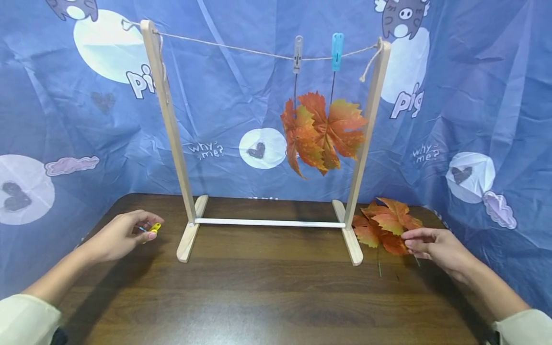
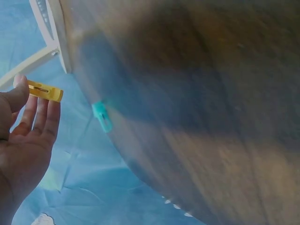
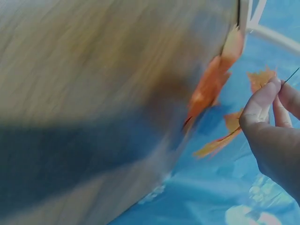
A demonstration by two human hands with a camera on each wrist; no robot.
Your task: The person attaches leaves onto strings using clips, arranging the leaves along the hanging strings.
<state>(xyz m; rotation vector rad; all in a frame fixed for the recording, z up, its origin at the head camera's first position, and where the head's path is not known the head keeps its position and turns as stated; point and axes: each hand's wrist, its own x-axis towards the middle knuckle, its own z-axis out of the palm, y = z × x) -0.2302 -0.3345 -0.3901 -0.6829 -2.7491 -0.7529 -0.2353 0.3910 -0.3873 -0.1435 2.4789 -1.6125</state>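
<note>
My left hand (image 1: pixel 120 235) pinches a yellow clothespin (image 2: pixel 46 91) between thumb and fingers, left of the wooden stand. In the left wrist view a teal clothespin (image 2: pixel 102 116) lies on the table near its edge. At the right, my right hand (image 1: pixel 440 249) pinches the thin stem of an orange autumn leaf (image 3: pixel 260 79), its blade partly behind the fingers. Other autumn leaves (image 1: pixel 366 235) lie beside that hand at the stand's right foot. Two orange-yellow leaves (image 1: pixel 345 127) hang from the line, one by a grey clothespin (image 1: pixel 297 53), one by a blue clothespin (image 1: pixel 337 51).
The wooden stand (image 1: pixel 172 129) has two posts, wide feet and a white crossbar (image 1: pixel 267 222) low between them. A twine line (image 1: pixel 228 46) joins the post tops. Under it is a brown wooden table (image 1: pixel 258 297). Blue printed cloth (image 1: pixel 233 96) surrounds the table.
</note>
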